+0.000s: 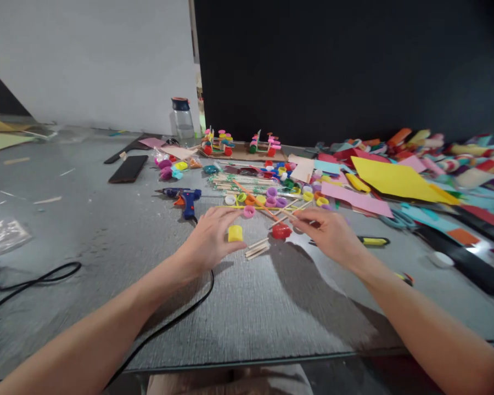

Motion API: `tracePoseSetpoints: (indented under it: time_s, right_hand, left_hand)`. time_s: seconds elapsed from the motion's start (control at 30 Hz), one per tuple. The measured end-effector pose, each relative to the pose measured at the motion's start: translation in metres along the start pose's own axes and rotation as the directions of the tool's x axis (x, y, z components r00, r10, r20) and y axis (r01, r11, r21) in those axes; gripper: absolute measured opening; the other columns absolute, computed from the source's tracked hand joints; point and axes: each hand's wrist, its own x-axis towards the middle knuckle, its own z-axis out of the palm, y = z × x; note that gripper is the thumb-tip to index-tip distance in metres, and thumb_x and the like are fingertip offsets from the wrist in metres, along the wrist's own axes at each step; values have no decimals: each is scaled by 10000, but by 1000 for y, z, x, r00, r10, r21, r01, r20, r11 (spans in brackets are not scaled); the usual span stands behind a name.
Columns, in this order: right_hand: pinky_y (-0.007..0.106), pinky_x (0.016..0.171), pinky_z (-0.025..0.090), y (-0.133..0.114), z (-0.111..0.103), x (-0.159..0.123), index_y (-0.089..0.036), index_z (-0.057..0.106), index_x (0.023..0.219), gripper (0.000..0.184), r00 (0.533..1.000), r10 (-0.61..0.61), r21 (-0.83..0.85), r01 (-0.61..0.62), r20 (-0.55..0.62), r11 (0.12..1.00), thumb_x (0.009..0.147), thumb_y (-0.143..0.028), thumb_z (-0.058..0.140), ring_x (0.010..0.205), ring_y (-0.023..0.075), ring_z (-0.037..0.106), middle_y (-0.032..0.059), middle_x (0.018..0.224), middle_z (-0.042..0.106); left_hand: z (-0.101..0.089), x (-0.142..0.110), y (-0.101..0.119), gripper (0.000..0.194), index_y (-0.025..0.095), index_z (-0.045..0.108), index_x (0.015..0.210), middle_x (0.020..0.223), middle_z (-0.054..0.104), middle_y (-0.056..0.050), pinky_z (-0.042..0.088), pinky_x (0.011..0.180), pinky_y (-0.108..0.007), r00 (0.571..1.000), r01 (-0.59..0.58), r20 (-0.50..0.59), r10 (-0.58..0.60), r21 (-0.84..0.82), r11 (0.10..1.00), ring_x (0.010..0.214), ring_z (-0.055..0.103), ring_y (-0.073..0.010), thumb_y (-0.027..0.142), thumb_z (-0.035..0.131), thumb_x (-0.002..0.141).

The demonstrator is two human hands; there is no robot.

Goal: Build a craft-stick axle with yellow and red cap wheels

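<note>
My left hand (212, 236) is over the table with thumb and fingers apart. A yellow bottle cap (235, 233) lies in the gap between them, and I see no firm grip on it. My right hand (333, 233) is closed in a pinch on a thin wooden stick (287, 213). Just below its fingertips is a red round piece (281, 231). Several short cut sticks (257, 249) lie side by side between my hands. Past my left fingertips sits a pink bottle cap (249, 212).
A blue glue gun (188, 203) lies left of my hands, its black cable (181, 318) running under my left forearm. A yellow-black cutter (374, 241) is at right. Behind are bottle caps, coloured paper (399, 178), two small toy cars (265, 145) and a water bottle (183, 120).
</note>
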Motion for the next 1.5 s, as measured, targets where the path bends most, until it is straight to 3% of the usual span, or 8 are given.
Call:
tracePoseSetpoints:
  time_s: [0.13,0.33,0.43,0.6,0.97,1.1,1.27,1.5]
  right_hand:
    - [333,660,382,3,-4,-8,-211,698,739,255,997,-8,-105,16,74,994,966,-282,607,709,203,603,40,784,692]
    - [344,754,464,-14,5,-28,-215,747,906,171,930,-24,-240,120,367,963,993,-203,601,852,220,676,39,906,745]
    - [371,778,498,-13,15,-34,-183,742,911,179,905,-79,-313,224,417,923,1002,-187,588,862,236,679,66,916,739]
    - [398,753,504,-3,24,-42,-165,703,931,152,869,-255,-458,448,423,768,989,-123,568,859,258,653,73,901,697]
    - [401,667,481,-4,28,-44,-162,692,934,197,808,-419,-526,588,414,614,947,-46,534,790,253,608,88,885,675]
    - [409,662,480,-3,28,-47,-156,700,984,163,806,-412,-533,591,425,605,983,-100,547,806,254,610,84,900,672]
    - [426,722,512,-9,24,-45,-152,709,1049,196,819,-397,-481,568,415,668,1036,-216,524,845,258,635,83,929,684]
    - [395,714,517,-9,25,-44,-160,714,975,187,817,-420,-454,572,397,683,1012,-135,532,813,237,623,73,894,678]
  left_hand:
    - [6,3,-15,562,142,657,1266,1346,659,-154,414,1092,-559,994,53,88,-60,76,996,1268,548,-374,292,834,754]
    - [11,3,-17,294,207,694,1097,1187,717,-92,443,1008,-509,992,47,108,-57,90,995,1147,592,-328,299,709,818]
    - [9,3,-14,254,212,691,1066,1140,732,-83,445,1002,-489,994,39,102,-46,77,996,1129,605,-317,274,682,820]
    - [9,1,-9,323,202,654,1139,1202,725,-83,436,1011,-471,997,23,79,-28,59,998,1170,601,-304,243,666,819]
    - [11,0,-11,252,200,655,1071,1136,742,-89,446,952,-508,999,14,50,-19,98,995,1115,620,-337,253,669,826]
    - [13,0,-10,247,216,659,1070,1128,748,-78,449,950,-505,999,7,38,-11,92,996,1121,628,-333,259,682,827]
    - [15,1,-11,253,227,677,1075,1137,755,-77,443,963,-522,1000,4,28,-6,91,996,1134,627,-338,261,694,825]
    - [13,2,-17,323,219,680,1165,1214,733,-103,427,961,-543,999,34,-2,-34,121,992,1171,598,-364,286,719,852]
